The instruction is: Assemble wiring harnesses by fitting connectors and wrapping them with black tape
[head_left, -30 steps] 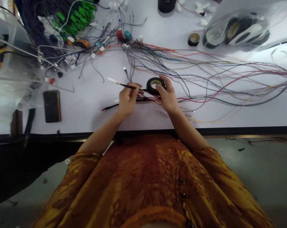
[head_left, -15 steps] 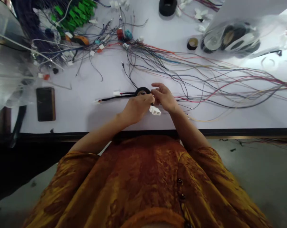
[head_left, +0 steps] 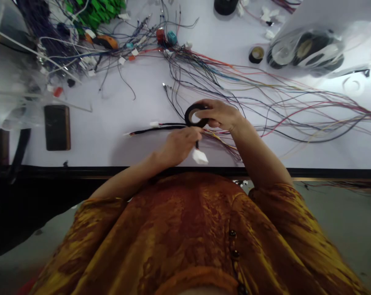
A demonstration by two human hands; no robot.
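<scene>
My right hand [head_left: 220,114] grips a roll of black tape [head_left: 189,116] by its right side, a finger reaching into the core. Just below it, my left hand [head_left: 181,145] pinches the wire bundle [head_left: 170,127], whose black-wrapped branches run out to the left. One branch ends in a small white connector [head_left: 154,124]. Under my left fingertips a larger white connector [head_left: 200,157] hangs on a short black lead. Loose yellow and red wires [head_left: 222,141] spread from the bundle to the lower right, beneath my right wrist.
A phone [head_left: 57,128] lies at the left. Green connectors [head_left: 96,12], an orange-handled tool [head_left: 105,41] and tangled wires fill the back left. Long coloured wires [head_left: 283,88] cross to the right. A small tape roll [head_left: 256,54] and bagged rolls [head_left: 306,51] stand at the back right.
The tape roll has come up and right from behind my left hand, now held in my right hand. The larger white connector has dropped slightly, and the loose wires fan out more visibly. The view has shifted slightly.
</scene>
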